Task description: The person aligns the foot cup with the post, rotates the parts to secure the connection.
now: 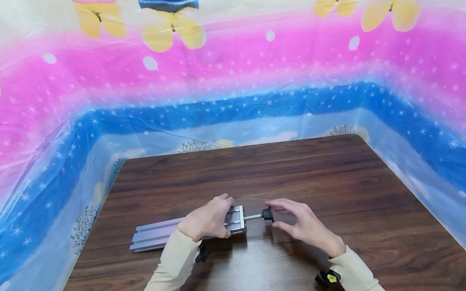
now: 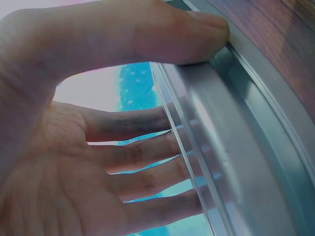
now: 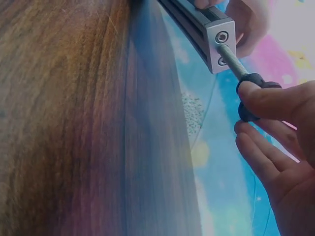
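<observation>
My left hand (image 1: 206,218) grips a silver aluminium extrusion (image 1: 157,233) near its right end, thumb on the near side and fingers over the far side. The left wrist view shows the thumb (image 2: 197,37) pressed along a groove. A metal end plate (image 3: 227,30) with two bolts caps the profile. Out of this plate sticks a threaded rod (image 1: 253,217), tipped with a black knob (image 1: 268,214). My right hand (image 1: 306,224) holds the knob between thumb and fingers; the right wrist view has the thumb lying on it and the other fingers spread below.
The profile lies over a dark wooden table (image 1: 291,169), its long left part reaching toward the table's left side. A printed pink and blue cloth (image 1: 233,81) hangs behind and around the table. Black wrist devices (image 1: 324,279) sit at both cuffs.
</observation>
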A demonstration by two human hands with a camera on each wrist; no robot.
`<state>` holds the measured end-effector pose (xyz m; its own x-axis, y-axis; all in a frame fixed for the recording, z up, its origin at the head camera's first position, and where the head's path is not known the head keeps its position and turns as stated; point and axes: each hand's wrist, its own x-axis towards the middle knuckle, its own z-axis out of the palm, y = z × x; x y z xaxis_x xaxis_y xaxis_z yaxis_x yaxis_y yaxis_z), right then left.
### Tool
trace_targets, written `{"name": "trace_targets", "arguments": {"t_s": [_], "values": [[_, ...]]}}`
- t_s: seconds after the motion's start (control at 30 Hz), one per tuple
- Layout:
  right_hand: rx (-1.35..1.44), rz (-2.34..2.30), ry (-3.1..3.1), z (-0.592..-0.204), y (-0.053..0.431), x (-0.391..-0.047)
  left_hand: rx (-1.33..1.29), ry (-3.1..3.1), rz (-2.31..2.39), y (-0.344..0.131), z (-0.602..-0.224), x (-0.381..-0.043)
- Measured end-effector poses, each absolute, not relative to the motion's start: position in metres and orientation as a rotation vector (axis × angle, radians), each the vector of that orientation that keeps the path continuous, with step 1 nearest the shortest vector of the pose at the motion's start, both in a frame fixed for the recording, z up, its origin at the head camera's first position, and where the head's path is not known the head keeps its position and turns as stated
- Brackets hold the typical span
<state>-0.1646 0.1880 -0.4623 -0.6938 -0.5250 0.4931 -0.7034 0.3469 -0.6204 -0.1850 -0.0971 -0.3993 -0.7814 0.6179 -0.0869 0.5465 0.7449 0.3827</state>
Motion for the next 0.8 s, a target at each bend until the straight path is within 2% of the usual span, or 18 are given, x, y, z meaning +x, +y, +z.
{"name": "trace_targets", "arguments": {"t_s": [0.8], "values": [[0.907, 1.331, -2.737, -0.4596, 0.1892, -0.1714, 0.932, 2.732, 0.528, -0.0939, -0.3955, -0.1824]]}}
